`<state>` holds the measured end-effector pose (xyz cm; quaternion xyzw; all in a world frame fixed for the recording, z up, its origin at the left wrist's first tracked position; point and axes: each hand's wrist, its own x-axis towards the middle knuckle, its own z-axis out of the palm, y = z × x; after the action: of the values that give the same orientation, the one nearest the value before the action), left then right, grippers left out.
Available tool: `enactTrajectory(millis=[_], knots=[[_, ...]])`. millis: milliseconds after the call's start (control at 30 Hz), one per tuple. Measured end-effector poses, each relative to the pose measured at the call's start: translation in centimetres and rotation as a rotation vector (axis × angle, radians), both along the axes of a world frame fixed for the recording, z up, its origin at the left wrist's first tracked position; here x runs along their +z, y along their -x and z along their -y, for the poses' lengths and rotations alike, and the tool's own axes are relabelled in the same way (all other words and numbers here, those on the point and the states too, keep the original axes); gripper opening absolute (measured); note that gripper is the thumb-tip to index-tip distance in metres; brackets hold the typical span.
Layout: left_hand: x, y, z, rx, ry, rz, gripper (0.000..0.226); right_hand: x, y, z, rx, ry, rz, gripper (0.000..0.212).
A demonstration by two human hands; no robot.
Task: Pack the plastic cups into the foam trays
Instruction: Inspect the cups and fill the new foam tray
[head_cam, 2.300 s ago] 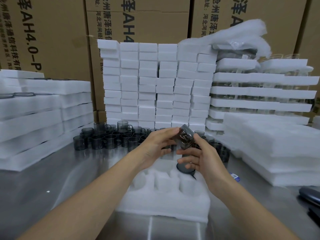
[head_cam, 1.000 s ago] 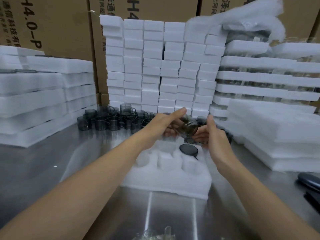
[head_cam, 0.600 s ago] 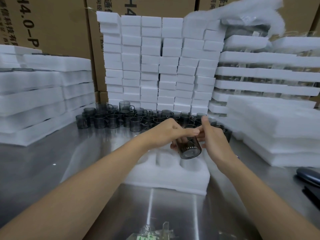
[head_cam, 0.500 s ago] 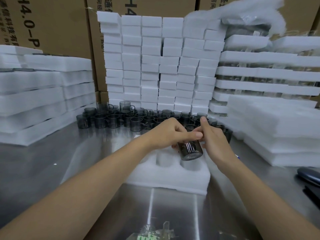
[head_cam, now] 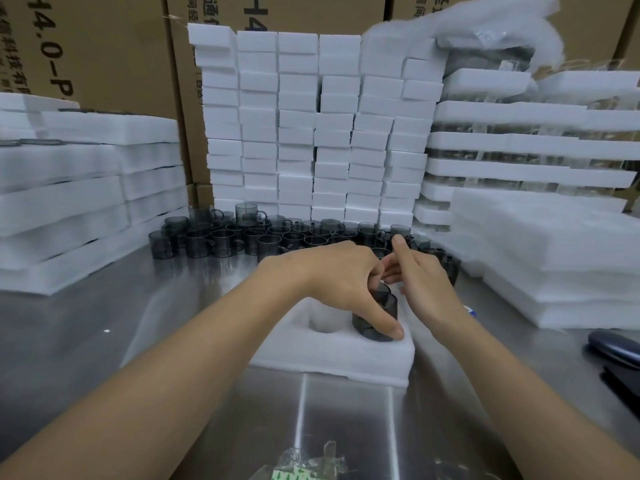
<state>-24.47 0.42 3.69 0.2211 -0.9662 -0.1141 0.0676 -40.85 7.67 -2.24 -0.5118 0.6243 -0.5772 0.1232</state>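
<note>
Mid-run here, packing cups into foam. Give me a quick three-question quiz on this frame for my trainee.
1. True or false: the left hand grips the smoky cup at the near-right pocket of the foam tray.
2. Where do the loose cups wait?
A) on the steel table, in front of the stack of foam blocks
B) inside a cardboard box
C) on top of the foam sheets at right
3. Fill in: the neighbouring pocket, just left of that cup, is ____.

Key: 1 true; 2 A; 3 empty.
</note>
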Motion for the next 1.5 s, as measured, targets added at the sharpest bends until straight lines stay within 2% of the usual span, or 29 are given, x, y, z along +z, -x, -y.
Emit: enactTrajectory(millis=[200, 300, 367, 433, 500, 567, 833, 1000, 1100, 1233, 1333, 1400, 1500], knots=[[-0.2, -0.3, -1.0, -0.009, 0.112, 0.022, 0.074, -0.2, 0.0, 0.0, 0.012, 0.002, -0.012, 0.066], [0.0, -0.3, -1.9, -0.058, 0.098, -0.068, 0.067, -0.2, 0.1, 0.4, -0.007, -0.017, -0.005, 0.066], [-0.5, 0.2, -2.9, -0.06, 0.16, -0.126, 0.06, -0.2, 0.3, 0.6, -0.029, -0.013, 0.039, 0.063], [-1.5, 1.1, -3.9, -0.039, 0.182, -0.111, 0.07, -0.5, 0.5, 0.6, -0.076, 0.046, 0.085, 0.055], [-2.7, 1.9, -4.5, -0.051, 0.123, 0.009, 0.089, -0.8, 0.9, 0.4, -0.135, 0.095, 0.098, 0.049], [-3.5, 2.2, -4.6, -0.056, 0.083, 0.103, 0.098, -1.1, 1.3, 0.1, -0.176, 0.091, 0.064, 0.048], [-4.5, 1.8, -4.7, -0.036, 0.032, 0.125, 0.104, -1.7, 1.0, -0.1, -0.166, 0.056, 0.043, 0.047], [-2.9, 1.8, -4.6, -0.054, -0.022, 0.203, 0.098, -2.0, 1.3, -0.2, -0.191, 0.044, 0.05, 0.05], [-2.6, 2.3, -5.0, -0.07, -0.091, 0.113, 0.105, -2.2, 2.0, -0.1, -0.246, 0.034, 0.035, 0.051], [-5.5, 2.9, -6.3, -0.036, 0.06, 0.041, 0.119, -2.8, 3.3, -0.5, -0.309, -0.037, -0.034, 0.046], [-5.3, 2.3, -6.4, -0.034, 0.081, 0.007, 0.111, -3.1, 3.8, -0.8, -0.352, -0.101, -0.068, 0.025], [-5.2, 1.5, -6.7, -0.056, 0.168, -0.12, 0.095, -2.9, 3.5, -1.3, -0.361, -0.169, -0.12, 0.018], [-6.1, -0.2, -7.8, -0.149, 0.399, -0.254, 0.067, -3.0, 3.7, -1.3, -0.359, -0.388, -0.343, 0.044]])
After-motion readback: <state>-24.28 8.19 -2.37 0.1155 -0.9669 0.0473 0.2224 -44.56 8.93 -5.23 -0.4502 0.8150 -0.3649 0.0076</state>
